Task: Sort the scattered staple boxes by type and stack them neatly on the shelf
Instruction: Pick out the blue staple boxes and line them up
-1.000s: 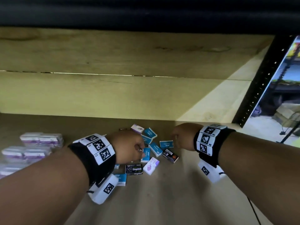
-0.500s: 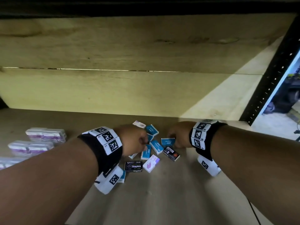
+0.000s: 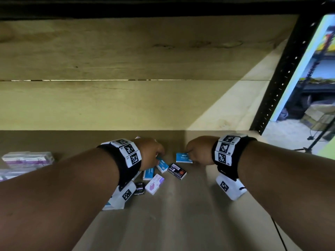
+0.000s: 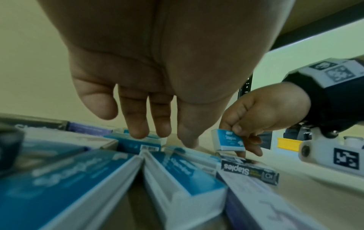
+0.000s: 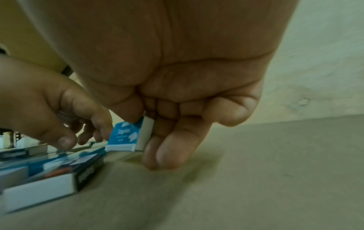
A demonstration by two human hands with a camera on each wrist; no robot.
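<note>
Shelf: tan wooden board (image 3: 181,223), pale plank back wall, black perforated upright (image 3: 282,82) at right.
Pile: scattered staple boxes on the shelf between the two hands, blue, black and white-purple mixed (several overlapping).
Blue box (image 3: 183,157): white edges, "Staples" in white print; pinched by thumb and fingers of the right hand (image 3: 199,151), lifted off the shelf at the pile's right edge.
Black box (image 3: 177,171): lies flat just beside the blue one; side reads "Staples" in the left wrist view.
Second black box (image 3: 139,188): "Staples" partly readable, half behind the wrist camera.
White-purple box (image 3: 154,184): writing too small.
Left hand (image 3: 150,153): fingers extended downward, tips touching blue boxes in the pile, gripping nothing.
Sorted stacks (image 3: 27,158): white-purple boxes at far left.
</note>
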